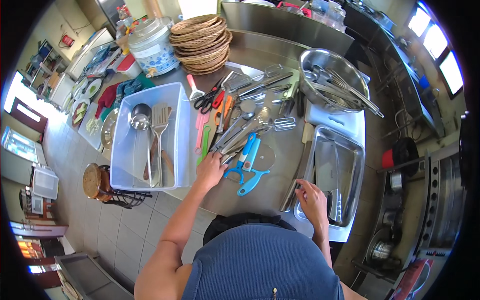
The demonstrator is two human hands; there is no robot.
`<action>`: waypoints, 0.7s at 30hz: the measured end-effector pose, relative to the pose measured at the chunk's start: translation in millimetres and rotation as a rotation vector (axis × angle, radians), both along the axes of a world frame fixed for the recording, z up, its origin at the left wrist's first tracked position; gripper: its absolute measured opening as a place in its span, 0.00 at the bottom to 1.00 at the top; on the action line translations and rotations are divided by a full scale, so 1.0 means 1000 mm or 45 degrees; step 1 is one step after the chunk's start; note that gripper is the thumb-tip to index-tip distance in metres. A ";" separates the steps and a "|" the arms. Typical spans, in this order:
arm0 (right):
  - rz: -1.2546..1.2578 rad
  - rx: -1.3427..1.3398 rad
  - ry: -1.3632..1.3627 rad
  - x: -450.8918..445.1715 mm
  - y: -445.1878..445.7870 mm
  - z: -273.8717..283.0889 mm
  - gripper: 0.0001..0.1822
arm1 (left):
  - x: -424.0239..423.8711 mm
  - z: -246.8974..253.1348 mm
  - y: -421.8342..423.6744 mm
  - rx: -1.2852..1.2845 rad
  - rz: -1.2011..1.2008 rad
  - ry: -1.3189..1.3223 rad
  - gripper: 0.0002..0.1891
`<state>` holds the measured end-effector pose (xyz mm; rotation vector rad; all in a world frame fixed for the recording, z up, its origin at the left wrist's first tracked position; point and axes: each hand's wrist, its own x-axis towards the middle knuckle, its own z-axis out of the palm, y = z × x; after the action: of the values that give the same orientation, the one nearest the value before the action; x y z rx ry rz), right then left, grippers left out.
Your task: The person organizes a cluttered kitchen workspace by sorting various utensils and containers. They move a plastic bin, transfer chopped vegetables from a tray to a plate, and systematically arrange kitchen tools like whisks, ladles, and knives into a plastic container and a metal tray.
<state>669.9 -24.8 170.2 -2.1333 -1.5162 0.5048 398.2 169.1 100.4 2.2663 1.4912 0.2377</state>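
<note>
My left hand (212, 168) rests at the near end of a pile of metal tongs (240, 132), beside green and pink plastic measuring spoons (201, 127); whether it grips any is unclear. Just right of it lie blue-handled peelers (248, 153) and a round pizza cutter (264, 157). My right hand (312, 198) is over the near-left rim of a steel tray (358, 176) holding knives (328, 161). Its fingertips meet the end of long metal utensils (292, 191) beside the tray; its grip cannot be made out. Black scissors (208, 98) lie farther back.
A plastic bin (182, 150) with ladles and a slotted turner (160, 116) stands left. A steel bowl (305, 62) with whisks is back right, by a white cutting board (337, 122). Wicker baskets (202, 45) and a drink dispenser (153, 52) stand behind.
</note>
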 end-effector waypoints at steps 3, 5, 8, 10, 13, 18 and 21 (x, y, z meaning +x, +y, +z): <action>-0.014 0.124 -0.016 0.000 0.001 -0.002 0.14 | -0.012 -0.015 -0.002 -0.204 -0.071 -0.339 0.15; -0.032 0.135 -0.015 0.001 0.001 -0.001 0.13 | -0.008 0.006 -0.014 -0.744 0.094 -0.600 0.20; -0.039 0.136 0.029 0.001 0.000 -0.001 0.12 | -0.014 0.006 -0.039 -1.254 0.259 -1.058 0.24; -0.006 0.111 0.114 0.001 0.001 -0.001 0.12 | -0.014 0.022 -0.056 -1.527 0.397 -1.254 0.28; 0.046 0.079 0.377 -0.007 0.004 -0.004 0.12 | -0.013 0.032 -0.074 -1.900 0.444 -1.592 0.32; 0.203 0.166 1.009 -0.037 0.015 -0.009 0.21 | 0.032 0.049 -0.097 -1.786 -0.054 -1.618 0.35; 0.227 0.213 1.311 -0.046 0.020 -0.012 0.26 | 0.083 0.038 -0.109 -1.635 0.056 -1.609 0.34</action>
<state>623.9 -5.2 157.8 -1.2347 -1.0594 1.2384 481.1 60.5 138.1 0.6929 0.5872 0.4283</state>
